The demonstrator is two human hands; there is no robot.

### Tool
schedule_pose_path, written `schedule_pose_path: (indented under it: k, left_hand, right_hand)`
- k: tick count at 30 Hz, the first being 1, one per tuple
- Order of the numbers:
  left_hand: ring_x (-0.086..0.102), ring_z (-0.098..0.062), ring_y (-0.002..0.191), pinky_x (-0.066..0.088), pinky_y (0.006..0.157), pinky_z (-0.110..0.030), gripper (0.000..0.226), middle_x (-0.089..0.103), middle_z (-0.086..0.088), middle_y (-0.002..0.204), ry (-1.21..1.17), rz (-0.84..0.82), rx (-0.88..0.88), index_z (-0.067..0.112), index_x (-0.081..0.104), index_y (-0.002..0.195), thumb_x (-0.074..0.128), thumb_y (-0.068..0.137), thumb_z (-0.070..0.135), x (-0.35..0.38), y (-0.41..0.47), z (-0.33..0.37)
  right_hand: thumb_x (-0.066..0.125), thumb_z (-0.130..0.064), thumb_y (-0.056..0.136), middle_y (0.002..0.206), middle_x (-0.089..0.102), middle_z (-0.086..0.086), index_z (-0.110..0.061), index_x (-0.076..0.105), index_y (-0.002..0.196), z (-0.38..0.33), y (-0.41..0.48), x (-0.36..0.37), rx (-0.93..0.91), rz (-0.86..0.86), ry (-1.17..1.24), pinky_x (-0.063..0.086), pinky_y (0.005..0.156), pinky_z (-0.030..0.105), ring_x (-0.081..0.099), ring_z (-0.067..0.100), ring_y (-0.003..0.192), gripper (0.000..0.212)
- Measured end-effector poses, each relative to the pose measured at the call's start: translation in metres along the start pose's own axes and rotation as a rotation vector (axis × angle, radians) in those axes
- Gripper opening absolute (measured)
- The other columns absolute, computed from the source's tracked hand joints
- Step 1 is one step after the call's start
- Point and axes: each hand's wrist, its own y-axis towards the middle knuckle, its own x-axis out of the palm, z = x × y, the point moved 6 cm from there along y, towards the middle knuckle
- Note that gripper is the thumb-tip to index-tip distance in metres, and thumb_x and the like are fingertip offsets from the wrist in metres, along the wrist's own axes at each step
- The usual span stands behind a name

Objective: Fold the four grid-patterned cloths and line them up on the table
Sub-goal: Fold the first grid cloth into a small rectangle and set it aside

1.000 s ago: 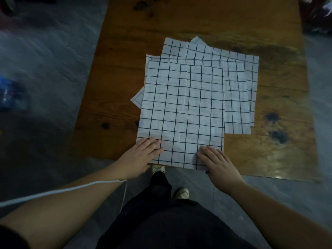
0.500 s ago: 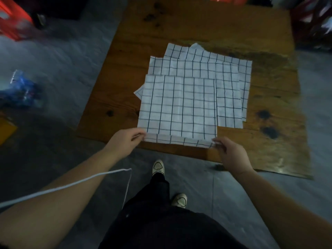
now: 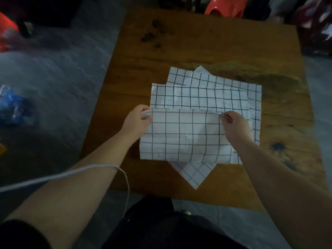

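Note:
Several white cloths with a black grid lie stacked in the middle of the wooden table [image 3: 206,42]. The top cloth [image 3: 185,135] is doubled over away from me, its lifted edge now lying across the stack. My left hand [image 3: 137,121] pinches that edge at its left corner. My right hand [image 3: 235,123] pinches it at the right corner. A second cloth [image 3: 197,96] shows flat beyond the fold, and a third cloth [image 3: 215,78] sticks out behind it. One corner of a lower cloth [image 3: 194,173] points toward me under the folded one.
A white cord [image 3: 71,174] drapes over my left forearm. The table's near edge runs just in front of my legs. A blue bag [image 3: 12,106] lies on the grey floor at left. Red plastic seats [image 3: 226,6] and clutter stand beyond the far edge.
Both hands took hold of the top cloth's near edge, lifted it and carried it away from me, folding the cloth in half. The view has shifted closer over the table.

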Motion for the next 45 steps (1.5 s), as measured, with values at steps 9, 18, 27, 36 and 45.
schedule_pose_path:
  k: [9,18,27,36,45]
  left_hand:
    - [0.012,-0.024,0.154,0.005,0.122,-0.037,0.052,0.028,-0.004,0.162,0.57,-0.071,0.426,0.02,0.036,0.151,0.046,0.101,0.024,0.042,-0.003,0.004]
    - [0.007,-0.029,0.156,0.009,0.125,-0.053,0.062,0.022,-0.008,0.167,0.868,-0.165,0.448,0.02,0.023,0.16,0.023,0.101,0.04,0.129,-0.034,-0.036]
    - [0.01,-0.031,0.155,0.014,0.124,-0.054,0.062,0.018,-0.012,0.167,0.85,-0.006,0.477,0.014,0.021,0.16,0.033,0.104,0.037,0.14,-0.066,-0.028]
    - [0.016,-0.028,0.154,0.015,0.122,-0.058,0.06,0.023,-0.006,0.167,0.901,-0.104,0.502,0.026,0.03,0.159,0.034,0.104,0.049,0.144,-0.103,-0.081]
    - [0.011,-0.034,0.155,0.011,0.123,-0.058,0.065,0.018,-0.012,0.167,0.917,-0.121,0.543,0.021,0.024,0.16,0.035,0.102,0.05,0.13,-0.112,-0.078]
  right_hand:
    - [0.061,-0.018,0.095,0.149,0.042,0.006,-0.02,0.043,0.145,-0.007,0.05,0.041,0.098,-0.007,-0.243,0.042,0.11,0.047,0.04,0.028,0.136,0.053]
    - [0.046,-0.023,0.095,0.146,0.053,0.004,-0.016,0.057,0.135,-0.018,-0.11,0.118,-0.679,-0.365,-0.385,0.022,0.123,0.046,0.041,0.024,0.143,0.042]
    - [0.032,-0.035,0.106,0.168,0.009,0.004,-0.016,0.014,0.161,0.01,-0.112,0.133,-0.692,-0.41,-0.51,0.005,0.125,0.051,0.002,0.022,0.156,0.061]
    - [0.017,-0.049,0.105,0.169,-0.004,-0.004,-0.029,0.001,0.162,0.067,-0.137,0.117,-0.531,-0.458,-0.603,0.003,0.125,0.049,-0.012,0.018,0.155,0.062]
    - [0.012,-0.048,0.103,0.168,-0.005,0.0,-0.026,0.001,0.161,0.072,-0.146,0.09,-0.261,-0.357,-0.611,-0.006,0.125,0.049,-0.015,0.019,0.154,0.063]
